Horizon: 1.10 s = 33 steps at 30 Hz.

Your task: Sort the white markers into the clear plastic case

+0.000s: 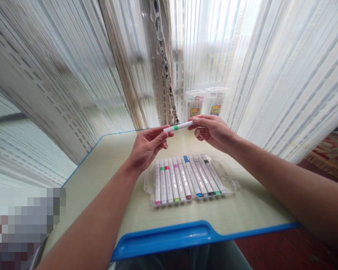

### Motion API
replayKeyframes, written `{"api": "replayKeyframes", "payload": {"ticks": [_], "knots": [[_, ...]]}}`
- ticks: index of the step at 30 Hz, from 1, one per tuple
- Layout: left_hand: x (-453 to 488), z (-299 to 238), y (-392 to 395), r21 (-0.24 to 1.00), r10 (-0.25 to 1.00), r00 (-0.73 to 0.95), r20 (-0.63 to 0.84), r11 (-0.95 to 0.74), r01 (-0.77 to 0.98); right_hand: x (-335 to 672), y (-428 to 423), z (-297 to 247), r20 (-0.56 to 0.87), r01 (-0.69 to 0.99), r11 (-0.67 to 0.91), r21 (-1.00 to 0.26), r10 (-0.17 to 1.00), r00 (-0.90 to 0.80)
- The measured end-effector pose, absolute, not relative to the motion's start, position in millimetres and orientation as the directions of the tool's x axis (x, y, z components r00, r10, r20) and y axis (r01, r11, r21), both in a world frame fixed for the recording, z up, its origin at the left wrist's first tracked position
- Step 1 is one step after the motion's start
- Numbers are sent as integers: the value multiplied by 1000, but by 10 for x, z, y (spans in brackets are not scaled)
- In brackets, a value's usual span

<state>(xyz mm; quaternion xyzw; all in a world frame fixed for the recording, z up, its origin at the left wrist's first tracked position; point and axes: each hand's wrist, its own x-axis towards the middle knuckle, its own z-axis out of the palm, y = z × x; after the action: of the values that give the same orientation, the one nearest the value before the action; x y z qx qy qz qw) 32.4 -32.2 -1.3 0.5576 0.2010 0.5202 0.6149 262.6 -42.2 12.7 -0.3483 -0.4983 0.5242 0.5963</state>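
Both hands hold one white marker with a green band, level above the table. My left hand pinches its left end between thumb and fingers. My right hand grips its right end with curled fingers. Below them a clear open plastic case lies on the pale table, holding several white markers side by side, with pink, green, red, blue and dark bands.
Two clear plastic marker boxes with yellow labels stand at the table's far edge against sheer curtains. A beaded chain hangs above them. The table has a blue rim and a blue front tray. A patterned rug lies at right.
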Motion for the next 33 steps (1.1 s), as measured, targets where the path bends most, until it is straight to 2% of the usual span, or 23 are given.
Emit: {"api": "replayKeyframes", "payload": {"ticks": [12,25,29,33], "knots": [[366,-20,-318,949,928,251,277,-223,-225,2584,-454,63,339,-171,316,-933,932,-131],[405,-68,-366,939,880,345,326,-345,-7,2432,-568,64,335,129,365,-922,919,-207],[416,-55,-379,940,881,351,317,-340,5,2418,-574,55,333,136,363,-922,921,-200],[407,-40,-370,945,888,329,321,-323,-51,2439,-568,78,337,72,357,-931,920,-198]]}}
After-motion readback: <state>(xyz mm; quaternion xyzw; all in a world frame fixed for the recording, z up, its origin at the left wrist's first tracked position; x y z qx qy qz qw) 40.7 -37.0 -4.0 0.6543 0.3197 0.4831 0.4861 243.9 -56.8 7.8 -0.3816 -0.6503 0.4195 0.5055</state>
